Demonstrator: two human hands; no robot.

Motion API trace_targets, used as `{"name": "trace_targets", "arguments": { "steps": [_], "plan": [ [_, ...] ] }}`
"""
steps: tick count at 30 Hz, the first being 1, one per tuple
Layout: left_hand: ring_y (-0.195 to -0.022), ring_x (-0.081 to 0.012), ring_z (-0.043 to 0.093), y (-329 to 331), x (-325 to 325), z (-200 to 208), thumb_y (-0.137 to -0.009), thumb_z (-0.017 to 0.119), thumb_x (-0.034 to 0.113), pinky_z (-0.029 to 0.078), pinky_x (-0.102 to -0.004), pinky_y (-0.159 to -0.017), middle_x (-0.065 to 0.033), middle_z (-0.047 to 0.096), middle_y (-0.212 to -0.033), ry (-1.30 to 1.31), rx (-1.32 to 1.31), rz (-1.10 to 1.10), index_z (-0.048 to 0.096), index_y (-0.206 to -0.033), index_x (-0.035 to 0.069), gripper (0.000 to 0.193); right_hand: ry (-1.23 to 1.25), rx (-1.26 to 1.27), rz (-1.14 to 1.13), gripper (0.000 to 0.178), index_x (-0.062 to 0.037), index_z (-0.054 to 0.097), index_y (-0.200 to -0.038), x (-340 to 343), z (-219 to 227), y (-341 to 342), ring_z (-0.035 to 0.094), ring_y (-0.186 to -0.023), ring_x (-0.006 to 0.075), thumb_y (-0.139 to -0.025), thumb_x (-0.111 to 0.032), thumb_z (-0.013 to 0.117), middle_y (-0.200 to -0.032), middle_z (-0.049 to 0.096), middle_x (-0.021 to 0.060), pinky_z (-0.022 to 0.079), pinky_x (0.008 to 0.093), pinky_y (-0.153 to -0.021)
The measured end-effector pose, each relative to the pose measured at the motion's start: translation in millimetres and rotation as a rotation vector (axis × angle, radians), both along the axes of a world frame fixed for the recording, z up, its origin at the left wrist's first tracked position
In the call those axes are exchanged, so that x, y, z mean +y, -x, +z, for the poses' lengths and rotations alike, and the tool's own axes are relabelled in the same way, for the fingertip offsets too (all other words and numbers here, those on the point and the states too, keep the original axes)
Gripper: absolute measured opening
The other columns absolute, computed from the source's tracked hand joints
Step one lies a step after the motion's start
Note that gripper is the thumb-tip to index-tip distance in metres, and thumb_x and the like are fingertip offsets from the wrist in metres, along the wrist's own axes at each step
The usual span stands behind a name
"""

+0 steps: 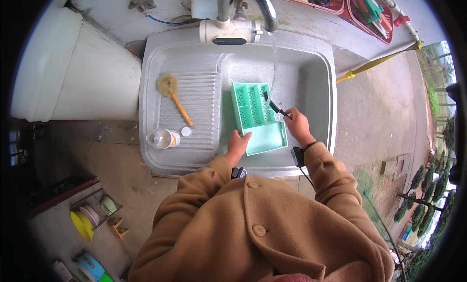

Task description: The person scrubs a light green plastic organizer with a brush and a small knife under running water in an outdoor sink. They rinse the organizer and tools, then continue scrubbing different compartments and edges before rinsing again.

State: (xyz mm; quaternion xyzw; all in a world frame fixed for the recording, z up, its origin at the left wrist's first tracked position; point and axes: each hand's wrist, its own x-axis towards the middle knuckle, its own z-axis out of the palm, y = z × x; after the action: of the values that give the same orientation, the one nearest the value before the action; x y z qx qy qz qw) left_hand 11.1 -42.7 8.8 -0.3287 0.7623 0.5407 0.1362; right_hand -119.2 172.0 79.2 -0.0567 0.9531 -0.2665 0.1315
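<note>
A mint-green compartment tray lies in the basin of a grey stone sink. My left hand grips the tray's near left edge. My right hand holds a small black brush, whose head rests on the slotted part of the tray. A thin stream of water falls from the tap onto the tray's far right corner. Both arms wear tan coat sleeves with a black device at each wrist.
On the sink's ribbed drainboard lie a wooden-handled scrub brush, a clear plastic bottle on its side and its white cap. A large white tub stands left. Red baskets sit behind the tap. Coloured plates rest in a floor rack.
</note>
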Motion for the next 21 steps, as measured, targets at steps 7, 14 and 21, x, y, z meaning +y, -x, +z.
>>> {"name": "trace_targets", "arguments": {
  "steps": [7, 14, 21],
  "plan": [
    [-0.097, -0.0406, 0.064, 3.2, 12.1, -22.7, -0.093, 0.060, 0.035, 0.049, -0.0457, -0.083, -0.0258, 0.067, -0.101, -0.056, -0.036, 0.135, 0.057, -0.112, -0.004, 0.043, -0.199, -0.113, 0.270, 0.027, -0.0129, 0.069, -0.108, -42.0, -30.8, 69.3, 0.066, -0.095, 0.0378, -0.087, -0.016, 0.053, -0.099, 0.070, 0.0171, 0.052, 0.0466, -0.082],
    [-0.097, -0.0466, 0.061, -6.5, 0.9, -33.9, -0.095, 0.057, 0.036, 0.048, -0.0495, -0.083, -0.0281, 0.066, -0.103, 0.151, 0.001, -0.009, 0.057, -0.112, -0.002, 0.041, -0.446, -0.090, 0.637, 0.017, -0.0092, 0.073, -0.091, -30.8, -7.6, 117.1, 0.068, -0.088, 0.0363, -0.080, -0.011, 0.060, -0.093, 0.070, 0.0164, 0.054, 0.0464, -0.075],
    [-0.097, -0.0488, 0.060, -3.1, -13.0, -20.5, -0.095, 0.055, 0.041, 0.047, -0.0522, -0.083, -0.0292, 0.065, -0.101, 0.216, 0.038, -0.017, 0.058, -0.109, -0.001, 0.044, -0.503, -0.248, 0.694, 0.019, -0.0057, 0.072, -0.097, -32.8, 1.8, 115.3, 0.069, -0.093, 0.0348, -0.084, -0.009, 0.059, -0.101, 0.071, 0.0158, 0.056, 0.0425, -0.078]
  ]
}}
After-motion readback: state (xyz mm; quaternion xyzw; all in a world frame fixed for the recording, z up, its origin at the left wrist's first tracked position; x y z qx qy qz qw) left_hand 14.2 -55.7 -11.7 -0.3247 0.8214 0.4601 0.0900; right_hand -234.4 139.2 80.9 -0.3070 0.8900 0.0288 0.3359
